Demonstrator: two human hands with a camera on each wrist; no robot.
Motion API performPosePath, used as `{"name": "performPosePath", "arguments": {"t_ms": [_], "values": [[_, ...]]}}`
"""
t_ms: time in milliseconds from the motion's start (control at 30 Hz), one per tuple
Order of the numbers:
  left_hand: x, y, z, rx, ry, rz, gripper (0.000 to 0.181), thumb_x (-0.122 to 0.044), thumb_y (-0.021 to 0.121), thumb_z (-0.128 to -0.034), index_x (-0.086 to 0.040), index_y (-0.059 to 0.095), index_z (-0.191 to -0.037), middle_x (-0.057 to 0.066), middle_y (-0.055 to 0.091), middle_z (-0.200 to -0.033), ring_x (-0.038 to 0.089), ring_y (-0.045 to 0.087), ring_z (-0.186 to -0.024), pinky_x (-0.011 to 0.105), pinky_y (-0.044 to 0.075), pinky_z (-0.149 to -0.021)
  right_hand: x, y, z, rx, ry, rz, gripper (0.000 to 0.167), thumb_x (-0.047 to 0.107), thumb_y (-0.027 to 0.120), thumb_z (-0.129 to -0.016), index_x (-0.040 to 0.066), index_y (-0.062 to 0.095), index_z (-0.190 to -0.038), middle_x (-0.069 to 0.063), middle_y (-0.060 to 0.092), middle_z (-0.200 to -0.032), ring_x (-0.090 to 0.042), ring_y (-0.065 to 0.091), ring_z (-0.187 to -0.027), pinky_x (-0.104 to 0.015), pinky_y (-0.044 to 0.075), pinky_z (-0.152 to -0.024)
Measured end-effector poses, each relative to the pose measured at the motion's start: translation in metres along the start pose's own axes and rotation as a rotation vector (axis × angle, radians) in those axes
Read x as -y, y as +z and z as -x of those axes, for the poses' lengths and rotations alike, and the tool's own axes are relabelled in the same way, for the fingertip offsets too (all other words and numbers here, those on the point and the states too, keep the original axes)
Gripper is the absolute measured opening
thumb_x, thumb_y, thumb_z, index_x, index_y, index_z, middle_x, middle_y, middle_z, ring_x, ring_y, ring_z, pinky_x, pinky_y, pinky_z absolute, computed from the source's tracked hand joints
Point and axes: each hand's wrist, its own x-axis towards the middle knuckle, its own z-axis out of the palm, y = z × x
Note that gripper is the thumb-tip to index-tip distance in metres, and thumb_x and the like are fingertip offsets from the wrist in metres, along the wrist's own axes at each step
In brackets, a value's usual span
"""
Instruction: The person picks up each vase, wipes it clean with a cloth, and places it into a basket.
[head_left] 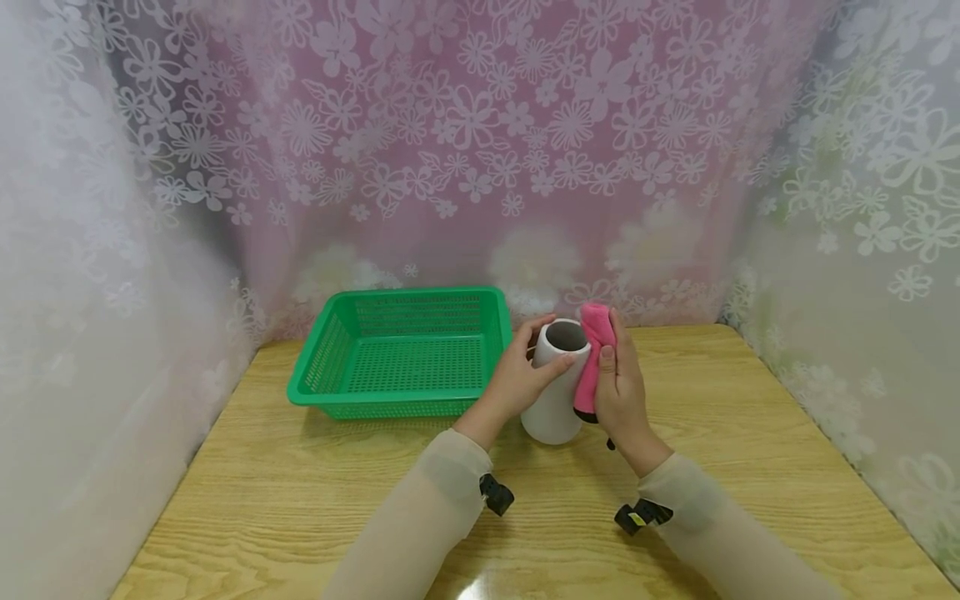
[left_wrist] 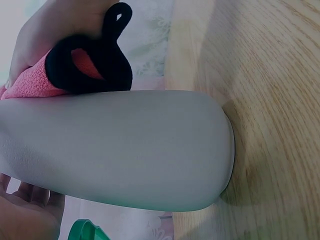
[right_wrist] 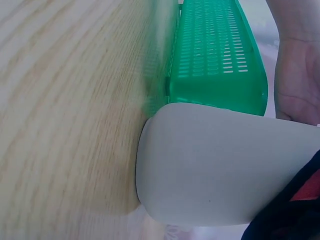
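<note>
A white vase (head_left: pixel 551 410) with a round open mouth stands upright on the table. My left hand (head_left: pixel 519 371) grips its upper part from the left, thumb across the front near the rim. Against the vase's right side, my right hand (head_left: pixel 621 390) holds a pink cloth (head_left: pixel 592 358) with black edging, fingers behind it and thumb in front. In the left wrist view the cloth (left_wrist: pixel 37 82) with its black trim and loop (left_wrist: pixel 117 30) touches the vase (left_wrist: pixel 125 150). The right wrist view shows the vase's base (right_wrist: pixel 165 165) on the wood.
A green perforated plastic basket (head_left: pixel 401 400) sits on the wooden table (head_left: pixel 750 467) just left of the vase. Floral curtains (head_left: pixel 480 167) hang behind the table and along both sides.
</note>
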Motion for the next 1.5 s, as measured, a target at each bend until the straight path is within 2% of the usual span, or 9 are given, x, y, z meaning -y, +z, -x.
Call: {"name": "performPosePath", "arguments": {"t_ms": [200, 400, 533, 667, 800, 900, 1033, 1267, 1500], "values": [[-0.001, -0.001, 0.001, 0.003, -0.004, 0.003, 0.066, -0.039, 0.073, -0.0920, -0.034, 0.041, -0.150, -0.004, 0.053, -0.137, 0.020, 0.052, -0.130, 0.044, 0.047, -0.103, 0.034, -0.007, 0.001, 0.036, 0.064, -0.024, 0.051, 0.001, 0.033, -0.108, 0.000, 0.021, -0.158, -0.028, 0.035, -0.152, -0.042, 0.042, -0.132, -0.056, 0.038, -0.102], [-0.001, -0.001, 0.001, -0.002, -0.012, 0.010, 0.066, -0.039, 0.074, -0.0916, -0.035, 0.042, -0.149, -0.005, 0.053, -0.135, 0.020, 0.052, -0.129, 0.042, 0.047, -0.103, 0.035, -0.008, 0.001, 0.052, 0.100, -0.049, 0.051, 0.004, 0.032, -0.108, 0.001, 0.020, -0.158, -0.028, 0.034, -0.153, -0.043, 0.038, -0.136, -0.063, 0.034, -0.107], [-0.001, 0.000, 0.001, 0.000, -0.015, 0.012, 0.066, -0.038, 0.074, -0.0917, -0.035, 0.042, -0.149, -0.005, 0.053, -0.136, 0.020, 0.052, -0.129, 0.042, 0.048, -0.102, 0.007, -0.005, 0.002, 0.059, 0.130, -0.057, 0.052, 0.009, 0.032, -0.110, 0.008, 0.020, -0.160, -0.023, 0.034, -0.155, -0.039, 0.040, -0.135, -0.059, 0.034, -0.108], [0.001, 0.000, 0.001, 0.000, -0.010, 0.015, 0.065, -0.038, 0.074, -0.0919, -0.034, 0.042, -0.149, -0.005, 0.053, -0.135, 0.021, 0.053, -0.128, 0.043, 0.048, -0.101, -0.018, -0.003, 0.005, 0.106, 0.183, -0.056, 0.052, 0.020, 0.030, -0.111, 0.015, 0.019, -0.162, -0.016, 0.032, -0.159, -0.036, 0.036, -0.140, -0.059, 0.032, -0.111], [0.002, 0.000, 0.001, 0.003, 0.000, 0.019, 0.066, -0.037, 0.074, -0.0920, -0.033, 0.042, -0.150, -0.004, 0.053, -0.135, 0.022, 0.053, -0.128, 0.043, 0.047, -0.102, -0.024, -0.004, 0.010, 0.165, 0.264, -0.033, 0.054, 0.032, 0.028, -0.111, 0.019, 0.018, -0.162, -0.013, 0.028, -0.162, -0.034, 0.028, -0.146, -0.058, 0.026, -0.116], [0.002, 0.000, 0.001, 0.004, 0.002, 0.017, 0.066, -0.038, 0.074, -0.0919, -0.033, 0.042, -0.150, -0.004, 0.053, -0.135, 0.023, 0.052, -0.129, 0.044, 0.047, -0.103, -0.027, -0.005, 0.012, 0.194, 0.304, -0.014, 0.055, 0.038, 0.027, -0.111, 0.022, 0.018, -0.162, -0.012, 0.028, -0.162, -0.036, 0.029, -0.145, -0.060, 0.026, -0.115], [0.001, 0.000, 0.001, 0.001, 0.001, 0.014, 0.066, -0.039, 0.074, -0.0916, -0.033, 0.042, -0.150, -0.004, 0.054, -0.134, 0.022, 0.052, -0.129, 0.044, 0.047, -0.103, -0.030, -0.005, 0.013, 0.229, 0.331, -0.005, 0.056, 0.041, 0.026, -0.110, 0.020, 0.019, -0.162, -0.014, 0.028, -0.162, -0.039, 0.028, -0.145, -0.063, 0.024, -0.114], [0.000, -0.001, 0.000, -0.002, 0.004, 0.014, 0.066, -0.038, 0.074, -0.0917, -0.033, 0.042, -0.149, -0.004, 0.054, -0.132, 0.021, 0.054, -0.127, 0.044, 0.046, -0.104, -0.034, -0.006, 0.017, 0.285, 0.450, 0.015, 0.059, 0.047, 0.025, -0.109, 0.022, 0.020, -0.162, -0.014, 0.028, -0.162, -0.036, 0.024, -0.148, -0.058, 0.019, -0.118], [-0.002, 0.000, 0.000, 0.001, 0.002, 0.006, 0.066, -0.038, 0.074, -0.0920, -0.032, 0.042, -0.150, -0.003, 0.054, -0.134, 0.022, 0.053, -0.128, 0.044, 0.045, -0.106, -0.039, -0.006, 0.019, 0.305, 0.474, 0.026, 0.058, 0.047, 0.024, -0.109, 0.023, 0.022, -0.161, -0.014, 0.028, -0.162, -0.036, 0.023, -0.148, -0.057, 0.018, -0.119]]}}
